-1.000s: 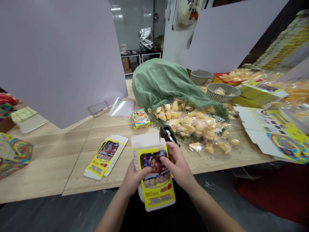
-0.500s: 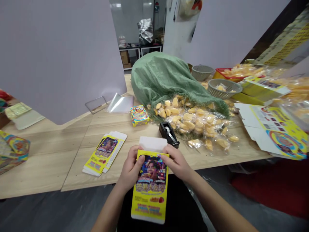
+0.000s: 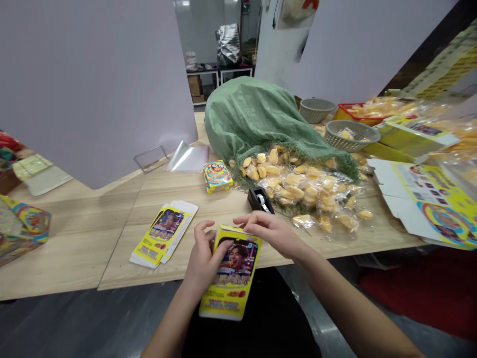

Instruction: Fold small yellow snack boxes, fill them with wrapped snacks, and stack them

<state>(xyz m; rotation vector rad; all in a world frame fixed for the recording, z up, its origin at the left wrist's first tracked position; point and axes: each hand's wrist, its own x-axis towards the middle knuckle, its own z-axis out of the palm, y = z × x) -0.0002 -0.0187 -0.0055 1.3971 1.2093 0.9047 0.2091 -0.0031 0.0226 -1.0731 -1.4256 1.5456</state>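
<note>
A yellow printed carton tilts over my lap in front of the table edge, its printed front facing me. My left hand is closed around its left side, thumb lying on the front. At the carton's upper right, my right hand reaches across with fingers stretched out, touching the top end where the flap lies folded down. Its fingertips are partly hidden behind the top edge. Left of my hands, several flat yellow cartons lie stacked on the table. Just beyond my right hand sits a black tape dispenser.
A green mesh sack spills wrapped yellow pieces onto the wooden table. A small colourful box and clear plastic sheets lie beside it. Grey baskets and an unfolded printed box are at right.
The white top flap, upright before, is now folded down. My right hand has moved from gripping the carton's side to over its top end. The carton has tilted and risen slightly.
</note>
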